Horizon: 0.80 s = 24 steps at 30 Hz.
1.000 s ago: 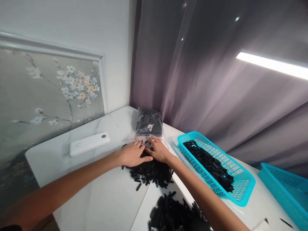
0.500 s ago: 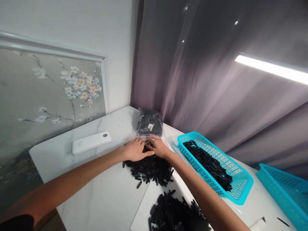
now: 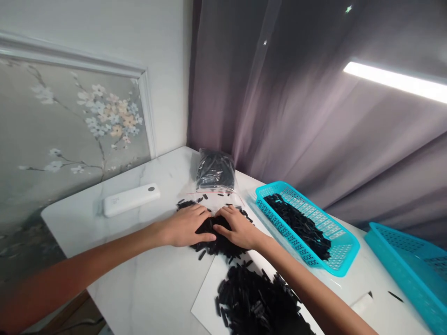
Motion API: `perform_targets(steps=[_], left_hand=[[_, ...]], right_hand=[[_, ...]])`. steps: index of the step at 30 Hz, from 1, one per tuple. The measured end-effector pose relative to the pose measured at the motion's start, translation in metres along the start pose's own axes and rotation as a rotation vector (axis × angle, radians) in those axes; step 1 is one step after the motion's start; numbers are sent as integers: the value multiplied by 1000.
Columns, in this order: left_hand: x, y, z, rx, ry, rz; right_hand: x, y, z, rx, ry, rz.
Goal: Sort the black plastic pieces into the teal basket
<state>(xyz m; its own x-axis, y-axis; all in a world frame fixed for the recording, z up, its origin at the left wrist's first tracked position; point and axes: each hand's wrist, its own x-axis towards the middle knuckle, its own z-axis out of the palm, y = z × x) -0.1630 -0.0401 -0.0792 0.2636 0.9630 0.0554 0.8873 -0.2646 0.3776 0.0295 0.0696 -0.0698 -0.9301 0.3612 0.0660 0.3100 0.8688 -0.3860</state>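
Observation:
My left hand rests on the left side of a pile of small black strips, thumb held apart from the fingers. Opposite it, my right hand lies on the pile's right side with its fingers bent over the strips and its thumb pointing inward. The fingertips almost meet at the far side and are partly lost among the strips. Just beyond lies a clear zip bag filled with black pieces, its red seal line facing me. A few loose strips are scattered by the bag's mouth.
A larger heap of black strips sits on a white sheet nearer me. To the right stand a blue basket holding black strips and another blue basket. A white power bank lies left; a curtain hangs behind.
Both hands have drawn back from the bag's mouth toward me, onto the pile. The red seal line and some loose strips beside it now show. The view has tilted slightly down.

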Motion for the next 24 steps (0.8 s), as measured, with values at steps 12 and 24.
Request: perform_targets(steps=[12,24], left_hand=[[12,-1,-17,36,279,32],[29,-74,-22,141,324,-360]], right_hand=[[25,6,-17,-104,51,64],[20,22,-26,-503,117,584]])
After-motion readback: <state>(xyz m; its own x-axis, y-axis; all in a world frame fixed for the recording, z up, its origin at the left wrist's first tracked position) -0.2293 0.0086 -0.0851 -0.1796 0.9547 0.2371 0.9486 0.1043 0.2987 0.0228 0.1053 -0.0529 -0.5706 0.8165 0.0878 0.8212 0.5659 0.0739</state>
